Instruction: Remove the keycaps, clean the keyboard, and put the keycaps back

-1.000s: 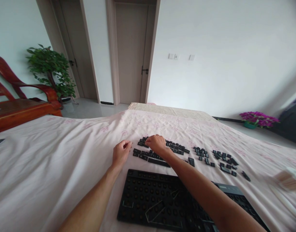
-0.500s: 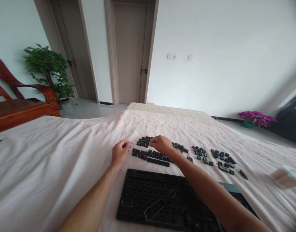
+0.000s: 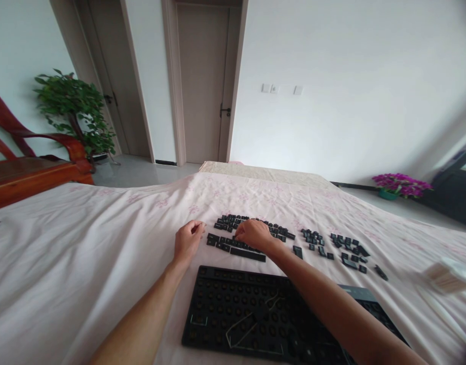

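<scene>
A black keyboard base (image 3: 233,304) with its keycaps removed lies on the pink sheet close to me, thin wire clips resting on it. Beyond it several black keycaps (image 3: 233,243) are laid out in rows. My right hand (image 3: 254,234) rests over the middle of those rows, fingers curled down onto the caps; what it pinches is hidden. My left hand (image 3: 187,241) sits just left of the rows with its fingers curled in, and I cannot see anything in it.
More loose keycaps (image 3: 347,248) lie in groups to the right. A pale box (image 3: 443,276) sits at the right edge. The pink sheet (image 3: 84,238) covers the whole surface. A wooden chair (image 3: 31,162), a plant (image 3: 75,114), doors and purple flowers (image 3: 402,183) stand behind.
My right hand has drawn back from the far row of keycaps toward the nearer rows. My left hand has barely moved.
</scene>
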The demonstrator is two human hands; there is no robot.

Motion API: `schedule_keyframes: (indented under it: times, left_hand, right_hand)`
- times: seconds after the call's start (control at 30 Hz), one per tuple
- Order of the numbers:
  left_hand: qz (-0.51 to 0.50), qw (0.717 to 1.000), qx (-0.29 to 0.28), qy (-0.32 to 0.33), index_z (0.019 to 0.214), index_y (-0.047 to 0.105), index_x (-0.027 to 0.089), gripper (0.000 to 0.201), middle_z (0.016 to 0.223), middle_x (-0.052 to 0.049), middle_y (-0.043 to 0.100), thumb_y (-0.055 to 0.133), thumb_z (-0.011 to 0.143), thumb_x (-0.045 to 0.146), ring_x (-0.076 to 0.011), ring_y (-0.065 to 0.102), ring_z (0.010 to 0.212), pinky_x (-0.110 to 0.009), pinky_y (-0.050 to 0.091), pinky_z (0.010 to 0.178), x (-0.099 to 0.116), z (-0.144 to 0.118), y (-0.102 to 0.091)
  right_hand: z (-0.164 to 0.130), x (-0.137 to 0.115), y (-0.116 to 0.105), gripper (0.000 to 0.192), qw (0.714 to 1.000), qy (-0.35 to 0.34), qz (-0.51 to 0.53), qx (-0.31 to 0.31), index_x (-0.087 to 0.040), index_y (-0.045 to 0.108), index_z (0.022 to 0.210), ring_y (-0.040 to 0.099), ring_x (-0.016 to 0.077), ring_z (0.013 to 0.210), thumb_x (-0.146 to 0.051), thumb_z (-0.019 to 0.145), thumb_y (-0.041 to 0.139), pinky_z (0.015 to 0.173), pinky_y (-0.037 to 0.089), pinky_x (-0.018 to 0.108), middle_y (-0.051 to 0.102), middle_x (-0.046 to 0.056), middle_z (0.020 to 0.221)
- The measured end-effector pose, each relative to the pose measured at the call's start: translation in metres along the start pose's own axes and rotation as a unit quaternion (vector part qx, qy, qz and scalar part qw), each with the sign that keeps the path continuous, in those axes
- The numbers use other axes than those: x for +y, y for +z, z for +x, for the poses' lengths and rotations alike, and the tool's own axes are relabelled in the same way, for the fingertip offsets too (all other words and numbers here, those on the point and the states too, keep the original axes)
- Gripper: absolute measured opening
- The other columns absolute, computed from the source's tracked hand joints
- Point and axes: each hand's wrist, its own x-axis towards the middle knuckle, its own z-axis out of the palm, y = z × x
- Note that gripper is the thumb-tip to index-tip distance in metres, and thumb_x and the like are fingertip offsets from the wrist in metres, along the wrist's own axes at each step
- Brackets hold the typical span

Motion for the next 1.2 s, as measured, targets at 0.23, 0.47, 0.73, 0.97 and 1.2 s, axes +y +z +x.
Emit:
schedule_keyframes:
  times: [0.23, 0.47, 0.73, 0.97, 1.2]
  left_hand:
    - [0.003, 1.000, -0.001, 0.002, 0.085, 0.070, 0.019, 0.033, 0.074, -0.003, 0.072, 0.055, 0.080, 0.048, -0.0181, 0.067, 0.066, -0.026, 0.049, 0.066, 0.000, 0.000, 0.000]
    - [0.008, 1.000, 0.001, 0.004, 0.085, 0.070, 0.019, 0.032, 0.074, -0.003, 0.072, 0.055, 0.080, 0.046, -0.0179, 0.067, 0.066, -0.026, 0.049, 0.065, 0.000, 0.000, 0.000]
    - [0.004, 1.000, 0.003, 0.000, 0.085, 0.070, 0.019, 0.032, 0.074, -0.003, 0.073, 0.056, 0.079, 0.047, -0.0184, 0.067, 0.066, -0.026, 0.049, 0.065, 0.000, 0.000, 0.000]
    - [0.002, 1.000, 0.003, -0.004, 0.085, 0.070, 0.019, 0.032, 0.073, -0.003, 0.072, 0.056, 0.079, 0.047, -0.0188, 0.067, 0.067, -0.026, 0.049, 0.065, 0.000, 0.000, 0.000]
    - [0.002, 1.000, 0.001, -0.006, 0.085, 0.070, 0.019, 0.032, 0.073, -0.003, 0.072, 0.056, 0.079, 0.047, -0.0191, 0.067, 0.067, -0.026, 0.049, 0.065, 0.004, -0.002, -0.001]
  right_hand:
    - [0.005, 0.005, 0.001, 0.018, 0.999, 0.030, 0.010, 0.032, -0.034, 0.075, 0.089, 0.065, 0.0182, 0.085, -0.039, 0.073, 0.068, 0.067, 0.041, 0.024, 0.073, -0.002, 0.086]
    - [0.013, 0.004, 0.003, 0.018, 0.998, 0.045, -0.008, 0.046, -0.033, 0.077, 0.087, 0.065, 0.0200, 0.085, -0.038, 0.071, 0.070, 0.068, 0.041, 0.025, 0.073, 0.001, 0.085]
    - [0.013, 0.003, 0.002, 0.016, 0.998, 0.038, -0.018, 0.053, -0.034, 0.077, 0.087, 0.065, 0.0206, 0.086, -0.038, 0.075, 0.067, 0.069, 0.042, 0.026, 0.073, 0.001, 0.085]
    - [0.000, 0.011, -0.012, 0.020, 0.997, 0.052, -0.006, 0.053, -0.032, 0.076, 0.092, 0.065, 0.0194, 0.087, -0.038, 0.081, 0.061, 0.068, 0.041, 0.025, 0.073, 0.001, 0.089]
    - [-0.018, 0.023, -0.022, 0.018, 0.999, 0.035, -0.026, 0.019, -0.032, 0.078, 0.086, 0.065, 0.0230, 0.093, -0.040, 0.076, 0.064, 0.076, 0.043, 0.029, 0.074, 0.002, 0.086]
